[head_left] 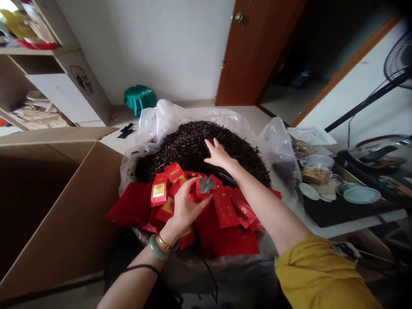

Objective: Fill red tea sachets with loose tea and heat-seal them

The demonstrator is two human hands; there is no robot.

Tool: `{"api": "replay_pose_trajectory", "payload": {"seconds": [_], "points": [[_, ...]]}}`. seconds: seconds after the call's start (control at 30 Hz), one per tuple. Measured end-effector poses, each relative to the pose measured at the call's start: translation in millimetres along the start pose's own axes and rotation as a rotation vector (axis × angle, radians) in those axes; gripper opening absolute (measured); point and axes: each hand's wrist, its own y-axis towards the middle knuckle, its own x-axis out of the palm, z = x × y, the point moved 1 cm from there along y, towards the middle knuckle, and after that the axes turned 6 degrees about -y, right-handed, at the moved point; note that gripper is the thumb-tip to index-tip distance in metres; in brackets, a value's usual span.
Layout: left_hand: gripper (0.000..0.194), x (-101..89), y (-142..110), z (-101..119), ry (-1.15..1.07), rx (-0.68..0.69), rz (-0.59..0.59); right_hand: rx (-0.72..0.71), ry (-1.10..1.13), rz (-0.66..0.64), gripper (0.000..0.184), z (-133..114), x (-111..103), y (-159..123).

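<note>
A heap of dark loose tea leaves [189,139] lies in a clear plastic bag [231,119]. Over the heap, my right hand [218,154] has its fingers spread with nothing in them; I cannot tell whether the fingertips touch the leaves. Between thumb and fingers of my left hand [188,201] is a red tea packet [194,191], its mouth held wide with the silvery inside showing. Many flat red packets [225,208] lie in front of the heap, some with gold labels. A stack of red packets [128,204] sits at the left. A dark flat object [227,178] lies partly hidden beneath my right forearm.
A large open cardboard box [74,206] stands at the left. To the right, a table [325,216] bears plastic tubs [317,167], lids and a tea tray. A fan [399,60], a brown door [254,51] and a green-covered object [140,98] are farther off.
</note>
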Motion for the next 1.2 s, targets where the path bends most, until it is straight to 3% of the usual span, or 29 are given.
{"api": "replay_pose_trajectory", "payload": {"seconds": [0.2, 0.37, 0.57, 0.93, 1.2], "points": [[0.043, -1.9, 1, 0, -0.039, -0.021, 0.01, 0.033, -0.099, 0.042, 0.071, -5, 13, 9], [0.043, -1.5, 0, 0, -0.066, -0.02, 0.0, 0.016, -0.167, 0.073, 0.082, -6, 15, 12], [0.042, 0.0, -1, 0, -0.052, -0.016, 0.005, 0.016, -0.182, 0.071, 0.067, -6, 18, 13], [0.044, -0.1, 2, -2, -0.054, -0.027, 0.053, -0.014, -0.13, 0.035, 0.054, -2, 21, 9], [0.043, 6.7, 11, -10, -0.048, -0.045, 0.102, -0.057, 0.04, 0.015, 0.031, 12, 13, 6]]}}
